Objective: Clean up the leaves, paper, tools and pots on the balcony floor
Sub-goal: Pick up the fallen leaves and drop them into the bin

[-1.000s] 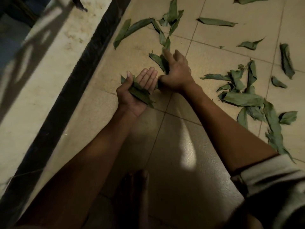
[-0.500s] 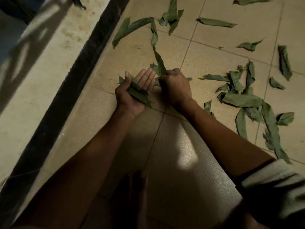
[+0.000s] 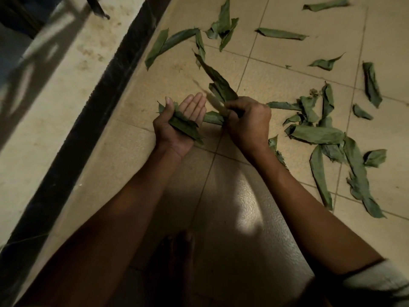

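Green leaves lie scattered over the beige tiled balcony floor (image 3: 276,69). My left hand (image 3: 177,127) is palm up with its fingers straight, and its thumb pins a small bunch of leaves (image 3: 184,126) against the palm. Just to its right, my right hand (image 3: 249,120) grips a long leaf (image 3: 218,83) that sticks up and away from the fist, with more leaf ends poking out toward the left palm. A pile of leaves (image 3: 318,134) lies right of the right hand. Another cluster of leaves (image 3: 221,27) lies farther away.
A black strip (image 3: 93,120) runs diagonally along the left edge of the tiles, with a pale stained ledge (image 3: 44,107) beyond it. My bare foot (image 3: 177,258) shows in shadow at the bottom. Single leaves (image 3: 280,34) dot the far tiles.
My right hand picked leaves off the floor ahead and drew them back beside the left palm. The long leaf now stands lifted from the tiles. The left hand barely moved.
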